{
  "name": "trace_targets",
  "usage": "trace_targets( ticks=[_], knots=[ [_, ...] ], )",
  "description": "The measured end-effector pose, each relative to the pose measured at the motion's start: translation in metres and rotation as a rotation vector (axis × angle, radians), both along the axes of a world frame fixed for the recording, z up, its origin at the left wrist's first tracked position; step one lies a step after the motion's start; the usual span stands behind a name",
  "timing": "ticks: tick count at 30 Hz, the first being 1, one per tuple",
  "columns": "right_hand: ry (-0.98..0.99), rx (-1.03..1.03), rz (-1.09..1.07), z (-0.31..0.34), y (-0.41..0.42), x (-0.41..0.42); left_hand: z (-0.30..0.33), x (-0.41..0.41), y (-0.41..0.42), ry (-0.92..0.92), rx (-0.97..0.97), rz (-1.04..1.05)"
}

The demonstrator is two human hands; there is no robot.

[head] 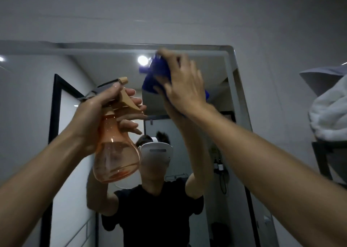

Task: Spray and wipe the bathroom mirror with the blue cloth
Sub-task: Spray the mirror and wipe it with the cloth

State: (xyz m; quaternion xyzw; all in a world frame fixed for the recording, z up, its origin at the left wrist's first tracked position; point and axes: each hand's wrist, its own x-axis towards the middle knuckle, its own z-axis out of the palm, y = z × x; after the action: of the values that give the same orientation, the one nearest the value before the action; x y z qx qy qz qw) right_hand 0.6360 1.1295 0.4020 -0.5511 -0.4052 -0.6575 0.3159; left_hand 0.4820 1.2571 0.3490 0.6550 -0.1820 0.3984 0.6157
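The bathroom mirror fills the wall ahead, its rounded top right corner near my raised arm. My right hand presses the blue cloth flat against the glass just under the mirror's top edge. My left hand grips the neck of a clear orange spray bottle with a tan trigger, held upright in front of the mirror at centre left. The glass reflects a person in a black shirt with both arms raised.
A white towel lies heaped on a dark rack at the right edge, close to my right forearm. Grey wall surrounds the mirror above and to the right. A black-framed door shows in the reflection at left.
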Motion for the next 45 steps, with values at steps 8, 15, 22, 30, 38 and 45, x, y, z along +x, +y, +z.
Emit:
trace_targets(
  ticks=[8,15,22,30,38,45],
  knots=[
    [0.036,0.138,-0.096,-0.049,-0.063,0.063,0.0,0.019,-0.014,0.069,0.023,-0.001],
    [0.351,0.384,-0.175,0.057,-0.087,0.072,0.002,0.026,-0.015,0.065,-0.027,0.023],
    [0.047,0.062,0.144,0.04,-0.042,0.039,-0.001,0.024,-0.01,0.075,0.0,0.063],
    [-0.027,0.281,-0.085,-0.034,-0.076,0.082,0.0,0.025,-0.014,0.071,-0.01,0.052],
    [0.28,0.319,-0.163,0.052,-0.077,0.065,0.001,0.028,-0.011,0.075,-0.02,0.03],
    [-0.031,-0.034,-0.197,-0.004,-0.012,0.023,-0.001,0.025,-0.01,0.063,0.002,0.051]
  ],
)
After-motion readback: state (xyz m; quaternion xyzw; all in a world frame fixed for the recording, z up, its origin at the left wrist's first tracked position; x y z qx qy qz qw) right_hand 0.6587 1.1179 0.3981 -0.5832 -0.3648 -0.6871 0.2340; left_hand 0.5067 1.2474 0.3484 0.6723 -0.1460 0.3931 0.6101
